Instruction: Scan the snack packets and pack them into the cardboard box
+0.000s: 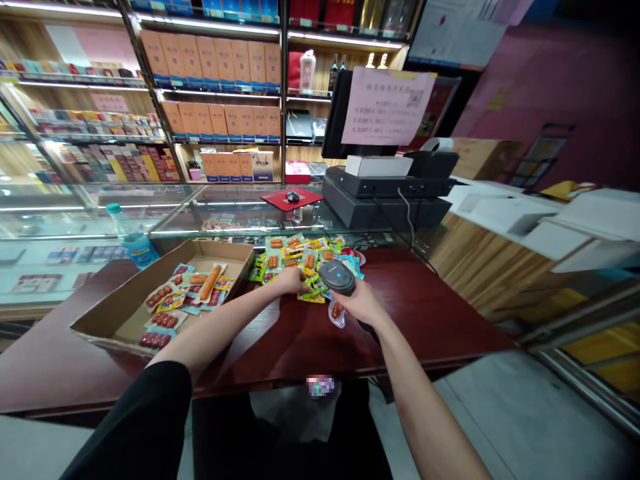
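Note:
My right hand is wrapped round the handle of a dark grey barcode scanner, its head lit by a small blue light. My left hand is at the near edge of a heap of packaged sausages, its fingers pinched on a green and yellow snack packet; the fingertips are partly hidden. Just below the scanner lies a clear packet with a reddish sausage inside. Left of my forearm, a shallow cardboard box holds several wrapped sausages.
A blue bottle stands behind the box. Behind the heap are a glass counter, a mouse on a red pad, and a cash register with a paper-covered monitor. White boxes sit at the right.

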Demonstrator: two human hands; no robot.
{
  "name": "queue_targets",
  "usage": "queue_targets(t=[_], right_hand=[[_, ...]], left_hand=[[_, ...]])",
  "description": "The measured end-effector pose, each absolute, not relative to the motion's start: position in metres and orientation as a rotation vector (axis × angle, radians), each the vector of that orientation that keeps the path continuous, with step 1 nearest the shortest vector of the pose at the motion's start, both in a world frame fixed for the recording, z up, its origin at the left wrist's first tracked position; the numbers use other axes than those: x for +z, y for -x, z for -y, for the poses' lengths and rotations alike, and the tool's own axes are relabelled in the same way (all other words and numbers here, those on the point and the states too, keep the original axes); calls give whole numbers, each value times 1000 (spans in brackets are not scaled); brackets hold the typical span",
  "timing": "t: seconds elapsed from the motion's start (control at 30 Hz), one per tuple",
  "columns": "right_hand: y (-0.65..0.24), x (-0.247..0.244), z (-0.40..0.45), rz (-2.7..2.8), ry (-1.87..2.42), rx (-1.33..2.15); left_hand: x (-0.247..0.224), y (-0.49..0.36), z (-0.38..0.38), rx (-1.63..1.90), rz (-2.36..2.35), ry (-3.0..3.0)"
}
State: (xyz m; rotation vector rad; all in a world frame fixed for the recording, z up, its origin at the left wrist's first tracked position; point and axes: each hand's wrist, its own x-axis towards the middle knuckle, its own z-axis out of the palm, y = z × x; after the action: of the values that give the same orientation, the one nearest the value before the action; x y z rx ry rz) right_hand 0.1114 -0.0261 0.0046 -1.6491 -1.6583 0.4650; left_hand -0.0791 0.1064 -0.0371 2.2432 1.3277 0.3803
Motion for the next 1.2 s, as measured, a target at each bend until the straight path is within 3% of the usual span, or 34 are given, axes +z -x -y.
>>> queue_targets(t=[0.17, 0.3, 0.5, 1.2], right_hand=[[-111, 0, 24, 1682, 1616, 465], [-102, -1, 24, 1727, 1570, 476], [-77, -7, 23, 1798, 1517, 523], [-52, 0, 17, 1863, 1417, 566]], left_hand=[[-37, 79, -104, 434, -1358, -2173], [-19, 100, -109, 543, -1351, -1779], [16, 163, -111, 891, -1167, -1366], [28, 187, -107, 811, -1100, -1315]])
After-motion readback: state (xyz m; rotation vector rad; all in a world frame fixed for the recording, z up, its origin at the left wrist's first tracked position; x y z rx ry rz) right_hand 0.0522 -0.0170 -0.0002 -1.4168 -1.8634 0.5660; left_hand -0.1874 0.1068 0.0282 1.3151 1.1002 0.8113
